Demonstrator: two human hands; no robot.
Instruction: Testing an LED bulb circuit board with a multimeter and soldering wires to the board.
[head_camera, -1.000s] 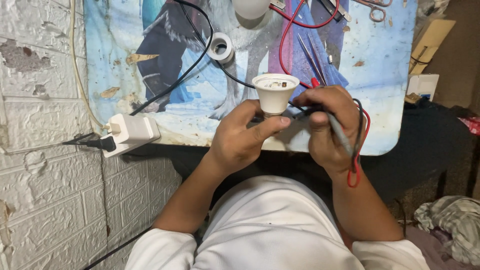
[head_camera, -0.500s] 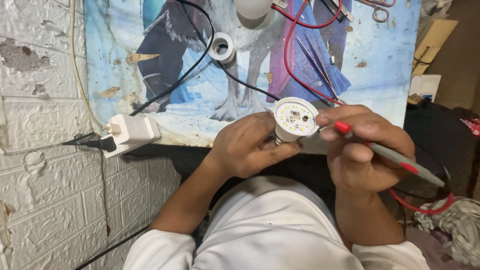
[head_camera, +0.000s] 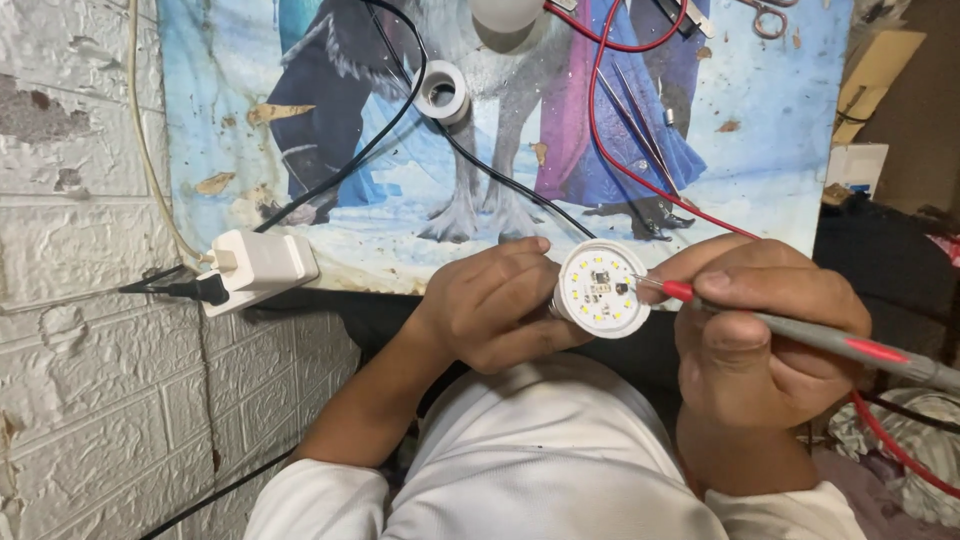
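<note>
My left hand (head_camera: 495, 310) wraps its fingers around the opened bulb (head_camera: 602, 288), while my right hand (head_camera: 760, 330) pinches a grey probe (head_camera: 800, 335), its tip touching the bulb's round board.

Bulb (head_camera: 602, 288): between left hand (head_camera: 495, 305) and right hand (head_camera: 765, 335), before the mat (head_camera: 780, 140). Probe (head_camera: 800, 335): in right hand, tip on bulb. Tape roll (head_camera: 441, 91): on mat. Adapter (head_camera: 262, 264): mat's left edge.

Small white box (head_camera: 850, 168), right table edge
</note>
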